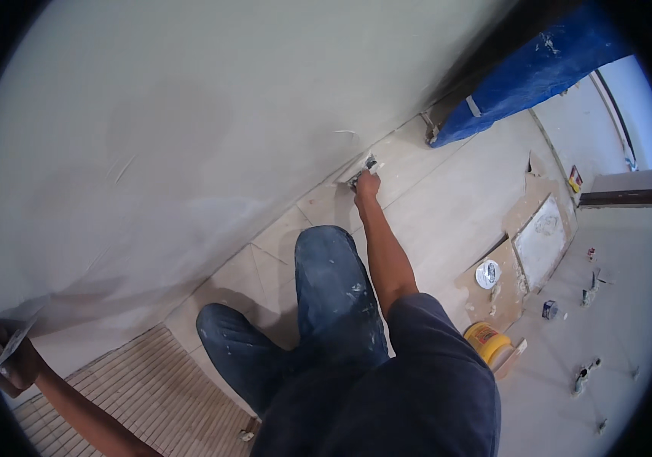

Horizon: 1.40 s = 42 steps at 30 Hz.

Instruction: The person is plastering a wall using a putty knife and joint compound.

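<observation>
At the far left edge, my left hand (12, 356) is closed round a flat, pale plastering blade (23, 337), held close to the wall. My right arm reaches forward, and my right hand (368, 185) grips a putty knife (371, 163) with dark parts and whitish filler on it. That tool is down at the foot of the grey-white wall (212, 137), where wall and floor meet; whether its edge touches the wall I cannot tell. Faint curved streaks of filler mark the wall above it.
A blue-covered bulky object (524, 76) stands ahead on the right. Brown cardboard (505, 263) lies on the tiled floor (447, 198), bearing a white round lid (487, 274). Nearer stands a yellow tub (487, 343). Pipe fittings (586, 377) jut from the right wall. Slatted matting (143, 388) lies lower left.
</observation>
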Motion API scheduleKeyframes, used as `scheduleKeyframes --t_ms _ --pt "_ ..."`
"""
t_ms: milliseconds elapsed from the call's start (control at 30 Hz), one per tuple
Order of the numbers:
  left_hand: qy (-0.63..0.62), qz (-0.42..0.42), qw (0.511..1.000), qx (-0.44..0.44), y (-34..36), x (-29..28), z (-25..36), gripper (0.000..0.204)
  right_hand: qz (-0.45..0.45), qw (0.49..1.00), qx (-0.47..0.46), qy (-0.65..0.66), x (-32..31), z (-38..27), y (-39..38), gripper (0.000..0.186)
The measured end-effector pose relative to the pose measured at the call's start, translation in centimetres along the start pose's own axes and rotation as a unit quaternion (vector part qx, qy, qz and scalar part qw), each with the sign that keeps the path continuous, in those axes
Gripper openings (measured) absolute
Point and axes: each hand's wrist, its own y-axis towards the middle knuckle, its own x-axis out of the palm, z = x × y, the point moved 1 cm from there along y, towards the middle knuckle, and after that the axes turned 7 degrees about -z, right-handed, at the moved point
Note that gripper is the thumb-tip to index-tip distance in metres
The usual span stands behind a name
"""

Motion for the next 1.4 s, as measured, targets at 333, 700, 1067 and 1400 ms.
scheduleKeyframes --t_ms 333,700,1067,1400 --pt "-0.061 -0.035 0.997 -0.019 2.6 2.9 3.8 0.035 0.083 0.993 -0.077 0.029 6.0 -1.1 -1.0 0.042" --pt "0.034 -0.003 0.997 0.074 3.5 4.8 5.2 0.032 -0.048 0.819 -0.530 -0.214 15.7 -11.2 -33.7 0.060" --pt "0.062 -0.065 0.991 0.103 2.1 2.7 0.4 0.045 0.156 0.981 -0.112 -0.018 5.9 3.8 -14.4 0.039" --pt "0.181 0.024 0.980 0.078 3.2 3.9 3.8 0.011 0.019 0.996 0.029 0.086 4.4 7.9 -1.1 0.033"
